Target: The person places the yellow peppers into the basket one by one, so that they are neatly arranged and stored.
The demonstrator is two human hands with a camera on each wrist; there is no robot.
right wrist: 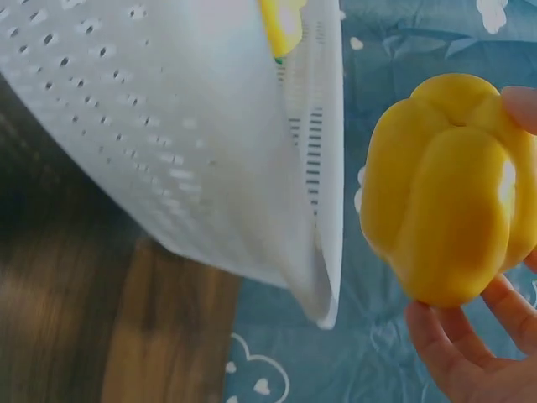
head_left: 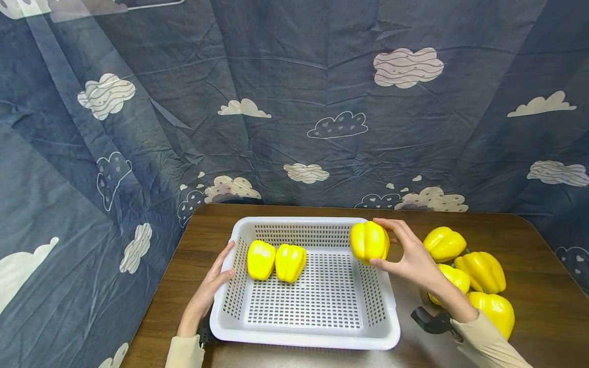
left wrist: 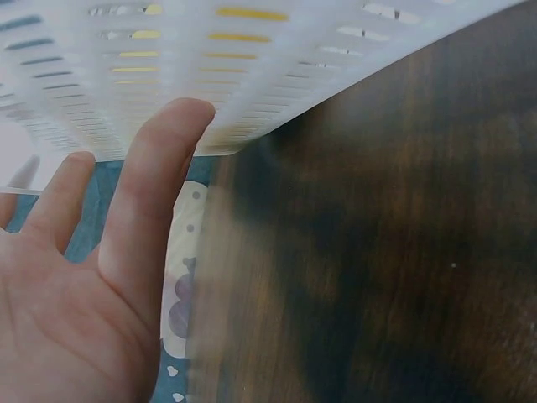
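Observation:
My right hand (head_left: pixel 412 259) holds a yellow bell pepper (head_left: pixel 369 242) between thumb and fingers, over the right rim of a white plastic basket (head_left: pixel 303 343). In the right wrist view the pepper (right wrist: pixel 449 189) appears beside the basket wall (right wrist: pixel 168 151), fingertips round its ends. Two more yellow bell peppers lie side by side in the left part of the basket, the left pepper (head_left: pixel 261 260) next to the right pepper (head_left: pixel 290 262). My left hand (head_left: pixel 208 292) rests at the basket's left side, its extended thumb (left wrist: pixel 159 185) against the slotted outer wall in the left wrist view.
Several yellow bell peppers (head_left: pixel 481 272) are grouped on the brown wooden table (head_left: pixel 543 327), right of the basket and beside my right forearm. A dark blue cloth (head_left: pixel 285 66) with printed clouds hangs behind the table and along its left.

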